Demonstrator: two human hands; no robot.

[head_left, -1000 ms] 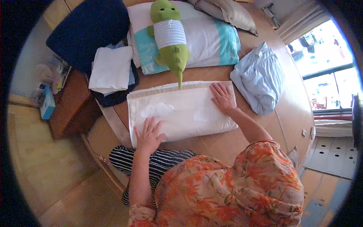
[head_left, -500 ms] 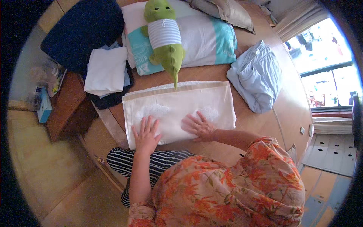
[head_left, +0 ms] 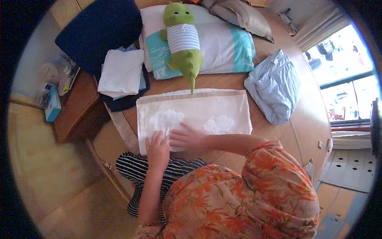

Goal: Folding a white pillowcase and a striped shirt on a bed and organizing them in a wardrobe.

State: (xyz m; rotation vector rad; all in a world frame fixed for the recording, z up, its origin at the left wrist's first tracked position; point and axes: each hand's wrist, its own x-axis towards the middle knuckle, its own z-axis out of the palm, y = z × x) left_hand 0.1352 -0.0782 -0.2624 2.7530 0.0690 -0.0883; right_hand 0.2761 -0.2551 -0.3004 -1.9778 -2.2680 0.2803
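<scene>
A folded cream cloth (head_left: 191, 109) with two white fluffy cloud patches lies flat in front of me, its long side running left to right. Resting on its near left corner is my left hand (head_left: 158, 150), fingers stretched out and pointing away. My right hand (head_left: 187, 137) reaches across to the cloth's left half, just below the left cloud, palm down and slightly blurred, with its fingers extended. The two hands are close side by side. The tail tip of a green plush dinosaur (head_left: 189, 61) in a striped shirt touches or overhangs the cloth's far edge.
The dinosaur lies on a folded white and turquoise quilt (head_left: 217, 51). Folded white clothes (head_left: 121, 73) sit at the left by a dark blue cushion-like shape (head_left: 101, 34). Light blue garments (head_left: 274, 87) lie to the right, a beige pillow (head_left: 242, 20) behind. A brown wooden cabinet (head_left: 81, 105) stands left.
My right hand has slid left across the cloth, from the right cloud to beside my left hand. The whole view has shifted slightly.
</scene>
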